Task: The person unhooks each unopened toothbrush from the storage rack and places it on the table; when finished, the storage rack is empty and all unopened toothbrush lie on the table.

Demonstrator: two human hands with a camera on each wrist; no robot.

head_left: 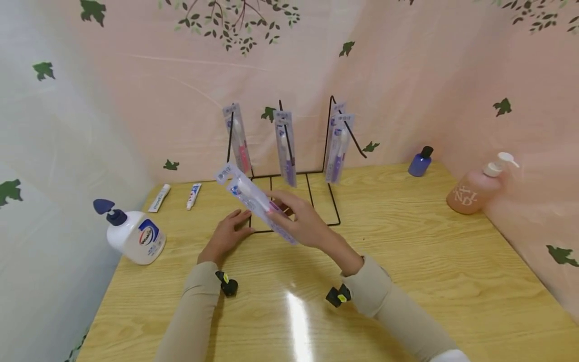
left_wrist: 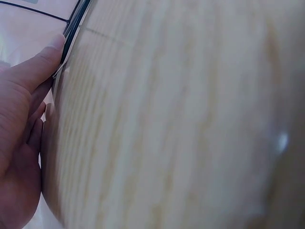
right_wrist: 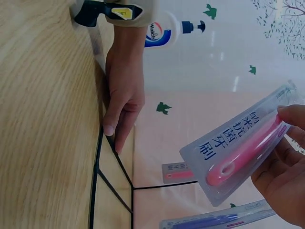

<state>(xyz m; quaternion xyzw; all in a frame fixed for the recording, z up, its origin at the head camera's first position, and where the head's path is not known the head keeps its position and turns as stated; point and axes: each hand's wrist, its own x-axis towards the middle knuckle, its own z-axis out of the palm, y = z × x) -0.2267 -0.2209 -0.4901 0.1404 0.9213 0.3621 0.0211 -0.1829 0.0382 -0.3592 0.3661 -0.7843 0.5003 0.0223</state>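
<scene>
My right hand (head_left: 305, 221) holds a packaged toothbrush (head_left: 253, 196) tilted above the front of a black wire rack (head_left: 294, 230). In the right wrist view, the thumb and fingers pinch the clear blister pack (right_wrist: 243, 148), which shows a pink handle and dark lettering. My left hand (head_left: 228, 234) rests low at the rack's front left corner, fingers straight and thumb tip at the wire. From the rack's prongs hang several more packs: a pink toothbrush (head_left: 242, 151) on the left, a purple toothbrush (head_left: 288, 156) in the middle, and purple toothbrushes (head_left: 338, 156) on the right.
To the left stand a white pump bottle (head_left: 137, 239) and two small toothpaste tubes, one white tube (head_left: 159, 198) and one striped tube (head_left: 193, 196). At the right are a small blue bottle (head_left: 420, 163) and a pink pump bottle (head_left: 475, 191). Patterned cloth (head_left: 181, 100) surrounds the wooden table (head_left: 407, 261).
</scene>
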